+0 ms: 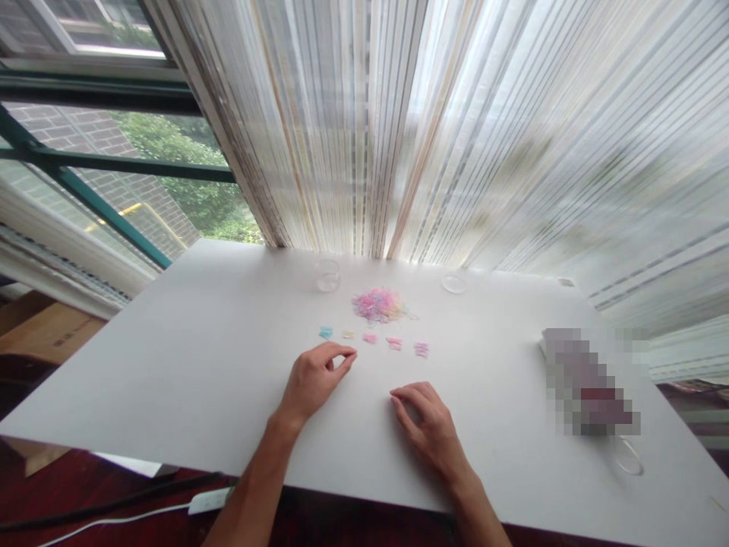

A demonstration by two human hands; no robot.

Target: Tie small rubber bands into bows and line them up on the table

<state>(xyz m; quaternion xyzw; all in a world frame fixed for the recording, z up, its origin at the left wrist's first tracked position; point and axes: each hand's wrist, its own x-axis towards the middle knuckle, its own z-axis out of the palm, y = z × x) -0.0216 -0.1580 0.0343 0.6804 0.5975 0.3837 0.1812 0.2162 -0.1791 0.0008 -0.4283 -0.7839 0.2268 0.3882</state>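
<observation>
My left hand (317,377) hovers just in front of a row of small coloured groups, thumb and index finger pinched together; anything between the tips is too small to make out. Nearest to it are a blue group (326,332), a pale yellow group (348,334) and a pink group (370,338). Farther right come a red-pink group (394,343) and a purple group (421,349). Behind the row lies a loose pile of thin pastel loops (380,305), like small elastic bands. My right hand (426,425) is low over the tabletop, fingers curled and tips close together, with nothing visible in them.
On the white table (187,357), a clear round container (327,276) stands behind the pile at left, and a clear round lid (454,284) lies at right. A blurred-out object (586,380) with a looped strap (629,457) is far right. String curtains (364,129) hang behind.
</observation>
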